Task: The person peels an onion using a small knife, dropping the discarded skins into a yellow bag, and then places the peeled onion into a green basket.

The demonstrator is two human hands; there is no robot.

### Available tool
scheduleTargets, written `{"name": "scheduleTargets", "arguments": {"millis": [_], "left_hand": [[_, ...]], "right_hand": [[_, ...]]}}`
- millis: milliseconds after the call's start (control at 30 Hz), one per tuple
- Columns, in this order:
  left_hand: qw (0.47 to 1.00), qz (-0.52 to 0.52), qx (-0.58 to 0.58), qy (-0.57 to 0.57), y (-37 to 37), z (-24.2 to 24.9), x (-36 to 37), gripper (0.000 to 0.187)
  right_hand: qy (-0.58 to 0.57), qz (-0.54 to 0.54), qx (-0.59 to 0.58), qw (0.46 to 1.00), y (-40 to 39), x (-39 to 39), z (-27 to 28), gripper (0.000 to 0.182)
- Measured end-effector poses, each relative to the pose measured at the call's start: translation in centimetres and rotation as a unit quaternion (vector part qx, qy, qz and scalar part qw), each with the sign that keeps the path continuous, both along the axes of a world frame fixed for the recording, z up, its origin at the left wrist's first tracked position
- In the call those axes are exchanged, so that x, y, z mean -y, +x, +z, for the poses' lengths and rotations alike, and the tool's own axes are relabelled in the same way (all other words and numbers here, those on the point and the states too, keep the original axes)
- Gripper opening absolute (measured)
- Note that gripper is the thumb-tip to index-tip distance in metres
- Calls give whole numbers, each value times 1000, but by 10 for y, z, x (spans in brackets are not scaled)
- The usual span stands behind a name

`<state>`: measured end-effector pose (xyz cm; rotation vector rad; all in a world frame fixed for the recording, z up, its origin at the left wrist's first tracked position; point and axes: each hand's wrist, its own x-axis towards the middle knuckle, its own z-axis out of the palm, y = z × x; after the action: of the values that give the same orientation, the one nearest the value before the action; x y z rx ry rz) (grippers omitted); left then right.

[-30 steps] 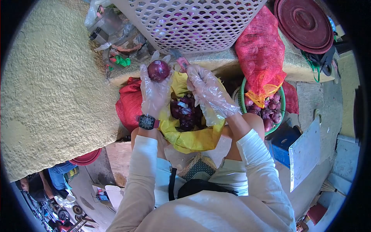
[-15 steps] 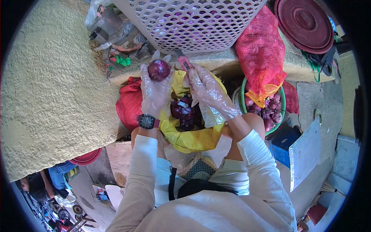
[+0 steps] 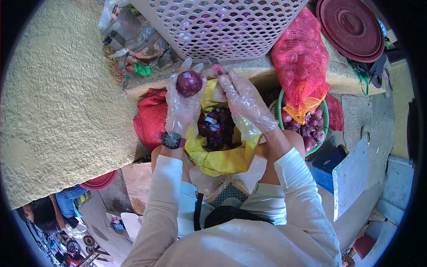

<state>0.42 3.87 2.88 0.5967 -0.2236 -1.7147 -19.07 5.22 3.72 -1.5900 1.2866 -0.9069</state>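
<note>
A glossy red onion (image 3: 189,83) rests in my left hand (image 3: 181,104), which wears a clear plastic glove and curls its fingers around it. My right hand (image 3: 249,103), gloved the same way, grips a pink utility knife (image 3: 217,68) with its blade pointing up and left, apart from the onion. Below and between both hands stands a yellow sack (image 3: 222,161) with its mouth rolled open. Dark onion skins (image 3: 215,129) lie inside it. The knife's lower handle is hidden by my right fingers.
A white perforated basket (image 3: 222,44) holding purple onions stands ahead on a ledge. At right, a red mesh sack (image 3: 300,53) hangs over a green-rimmed basket (image 3: 328,116) of onions. A red sack (image 3: 149,118) sits at left, beside the rough wall (image 3: 66,102).
My left hand has shifted slightly right with the onion, closer to the knife. My right hand has turned a little and the knife has moved slightly right.
</note>
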Motion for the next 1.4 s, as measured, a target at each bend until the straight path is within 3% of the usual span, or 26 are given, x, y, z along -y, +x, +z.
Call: {"name": "scheduleTargets", "arguments": {"millis": [100, 167, 233, 300, 367, 700, 800, 900, 1033, 1200, 1267, 1400], "left_hand": [[997, 5, 74, 12, -8, 2, -6, 56], [978, -2, 199, -70, -11, 1, -11, 55], [983, 0, 178, -40, -13, -1, -11, 52], [987, 3, 158, -9, -17, 0, -13, 48], [965, 8, 254, -69, -22, 3, -15, 54], [975, 37, 215, -31, -26, -1, -17, 54], [976, 29, 207, -59, -24, -4, -18, 53], [950, 31, 284, -128, -24, -2, -20, 53], [977, 30, 195, -82, -28, 3, -16, 52], [981, 39, 179, -58, -25, -4, -18, 51], [950, 33, 294, -101, -21, -6, -20, 51], [971, 42, 214, -95, -28, -2, -16, 50]], "right_hand": [[-50, -27, -9, 998, 3, 0, -15, 51], [-28, 6, -46, 999, 2, -2, 12, 47], [-7, 39, -83, 996, 2, -5, 39, 45], [32, 39, -55, 997, 3, -9, 52, 54], [36, 30, -72, 996, 4, -9, 47, 56], [56, 40, -102, 992, 5, -11, 53, 54], [85, 38, -88, 992, 4, -11, 55, 55], [86, 41, -87, 992, 3, -10, 51, 55], [73, 38, -98, 992, 4, -10, 48, 56], [55, 31, -58, 996, 5, -11, 40, 67], [79, 22, -77, 994, 7, -12, 39, 70], [150, 18, -98, 984, 9, -6, 18, 77]]}}
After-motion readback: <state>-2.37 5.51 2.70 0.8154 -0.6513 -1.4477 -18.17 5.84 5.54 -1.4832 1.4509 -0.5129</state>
